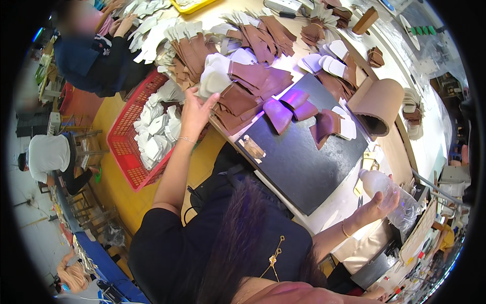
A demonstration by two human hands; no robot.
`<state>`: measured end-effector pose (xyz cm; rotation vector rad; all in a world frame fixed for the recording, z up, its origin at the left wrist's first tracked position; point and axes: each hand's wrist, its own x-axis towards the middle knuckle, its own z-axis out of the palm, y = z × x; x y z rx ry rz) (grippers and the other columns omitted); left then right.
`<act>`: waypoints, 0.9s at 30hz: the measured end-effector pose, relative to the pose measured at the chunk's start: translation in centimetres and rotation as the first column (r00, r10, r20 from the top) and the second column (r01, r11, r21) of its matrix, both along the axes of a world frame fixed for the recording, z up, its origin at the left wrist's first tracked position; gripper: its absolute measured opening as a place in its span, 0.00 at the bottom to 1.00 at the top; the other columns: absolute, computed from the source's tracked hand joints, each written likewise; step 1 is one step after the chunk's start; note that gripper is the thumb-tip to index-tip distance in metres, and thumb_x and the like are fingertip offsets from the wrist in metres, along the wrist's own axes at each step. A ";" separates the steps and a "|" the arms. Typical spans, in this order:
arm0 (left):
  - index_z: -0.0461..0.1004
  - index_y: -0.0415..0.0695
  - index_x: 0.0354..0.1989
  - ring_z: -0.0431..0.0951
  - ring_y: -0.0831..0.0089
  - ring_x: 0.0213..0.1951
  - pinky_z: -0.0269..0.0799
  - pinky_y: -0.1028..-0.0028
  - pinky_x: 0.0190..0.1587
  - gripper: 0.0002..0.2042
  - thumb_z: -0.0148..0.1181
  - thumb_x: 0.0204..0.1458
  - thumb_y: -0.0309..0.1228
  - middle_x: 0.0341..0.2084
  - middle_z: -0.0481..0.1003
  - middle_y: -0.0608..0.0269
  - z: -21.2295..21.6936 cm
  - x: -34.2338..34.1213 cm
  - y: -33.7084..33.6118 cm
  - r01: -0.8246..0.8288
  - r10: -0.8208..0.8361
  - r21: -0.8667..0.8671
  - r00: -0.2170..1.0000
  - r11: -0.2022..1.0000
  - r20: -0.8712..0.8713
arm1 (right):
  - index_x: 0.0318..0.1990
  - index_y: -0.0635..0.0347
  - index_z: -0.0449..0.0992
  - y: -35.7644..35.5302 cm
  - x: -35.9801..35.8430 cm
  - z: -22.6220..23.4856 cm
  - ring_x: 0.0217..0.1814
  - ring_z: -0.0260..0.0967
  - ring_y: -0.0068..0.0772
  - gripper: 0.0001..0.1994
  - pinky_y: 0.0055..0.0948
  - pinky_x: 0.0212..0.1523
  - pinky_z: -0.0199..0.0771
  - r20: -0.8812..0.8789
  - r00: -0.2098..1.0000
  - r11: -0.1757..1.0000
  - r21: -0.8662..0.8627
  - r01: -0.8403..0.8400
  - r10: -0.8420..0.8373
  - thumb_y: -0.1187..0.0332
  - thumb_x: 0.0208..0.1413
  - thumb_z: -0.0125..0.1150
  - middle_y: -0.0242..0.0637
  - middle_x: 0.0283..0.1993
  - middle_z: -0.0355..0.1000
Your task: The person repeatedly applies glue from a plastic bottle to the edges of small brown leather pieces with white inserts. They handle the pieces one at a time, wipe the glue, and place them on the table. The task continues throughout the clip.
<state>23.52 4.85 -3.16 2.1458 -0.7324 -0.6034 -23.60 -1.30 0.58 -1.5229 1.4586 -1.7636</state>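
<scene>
At the table's near left, my left hand (pixel 195 114) has its thumb and fingers around the white ends of a stack of brown leather pieces (pixel 250 78). Its fingertips are partly hidden behind the white ends. On the right, my right hand (pixel 383 203) is wrapped around a clear plastic bottle (pixel 373 181), which lies tilted over the table's edge. Between my hands, a black mat (pixel 309 177) carries a few loose brown leather pieces (pixel 279 115), lit purple, and a small brown bundle with white ends (pixel 329 126).
A red plastic basket (pixel 119 134) of white pieces stands left of the table. More brown-and-white bundles (pixel 190 53) lie along the far side. A brown cardboard roll (pixel 379 104) sits right of the mat. A co-worker (pixel 93 61) is at the far left.
</scene>
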 end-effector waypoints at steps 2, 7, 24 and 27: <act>0.53 0.39 0.63 0.72 0.76 0.19 0.70 0.78 0.20 0.35 0.65 0.54 0.43 0.32 0.69 0.60 -0.3 0.7 0.1 -0.019 0.020 -0.024 0.998 1.000 0.059 | 0.61 0.57 0.59 0.3 -0.1 0.3 0.61 0.66 0.52 0.39 0.49 0.59 0.72 0.022 1.000 1.000 -0.001 -0.015 0.015 0.47 0.49 0.71 0.60 0.59 0.67; 0.48 0.41 0.66 0.77 0.73 0.24 0.74 0.76 0.25 0.35 0.64 0.54 0.25 0.34 0.64 0.60 0.6 0.0 -1.0 -0.027 -0.028 -0.366 0.989 0.930 -0.144 | 0.61 0.56 0.59 1.3 -0.7 0.3 0.62 0.66 0.51 0.39 0.49 0.60 0.71 0.090 0.996 1.000 -0.001 0.010 -0.010 0.50 0.48 0.73 0.59 0.59 0.66; 0.63 0.38 0.59 0.66 0.61 0.48 0.67 0.63 0.53 0.34 0.71 0.48 0.41 0.48 0.69 0.46 4.3 -2.6 -4.4 0.125 -0.026 -0.127 0.806 0.984 0.592 | 0.62 0.55 0.59 2.4 -1.7 0.0 0.64 0.64 0.51 0.39 0.48 0.57 0.75 0.142 0.989 0.998 0.046 0.033 -0.039 0.47 0.48 0.70 0.60 0.60 0.65; 0.65 0.39 0.58 0.68 0.56 0.51 0.65 0.62 0.56 0.32 0.70 0.49 0.41 0.50 0.68 0.48 5.3 -8.7 -6.4 0.382 -0.223 -0.305 0.866 0.873 0.447 | 0.61 0.60 0.60 2.2 -0.9 0.3 0.63 0.66 0.49 0.39 0.44 0.63 0.67 0.301 0.954 0.999 0.039 -0.020 0.007 0.54 0.46 0.75 0.59 0.59 0.67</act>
